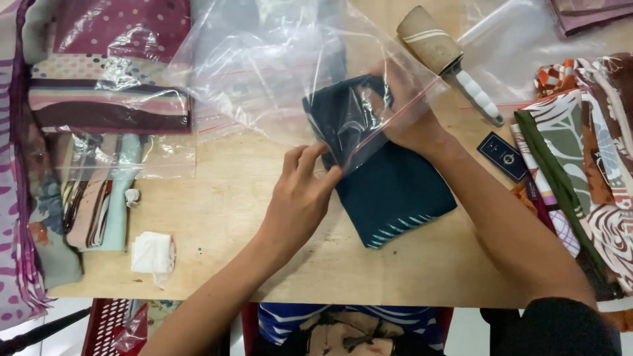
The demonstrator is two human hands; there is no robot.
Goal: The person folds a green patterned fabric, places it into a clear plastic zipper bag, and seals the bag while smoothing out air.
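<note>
In the head view, the left hand [304,191] is seen with its fingers drawn narrow, pinching the open edge of a clear plastic bag [277,72] at the red strip along its mouth. The right hand [403,109] is pushed inside the bag's mouth and is seen through the film; its fingers are curled around the upper end of a folded dark teal cloth [389,184], which is gripped there. The cloth is held partly in the bag: its upper part lies under the plastic, while its lower part, edged with pale stripes, rests on the wooden table [217,217] outside the bag.

To the left, further clear bags are laid on the table, each holding folded patterned fabric [109,99]. A lint roller [448,59] with a white handle lies just beyond the right hand. A small dark card [502,155] lies beside the right forearm, and a stack of printed cloths [580,165] is piled at the right edge.
</note>
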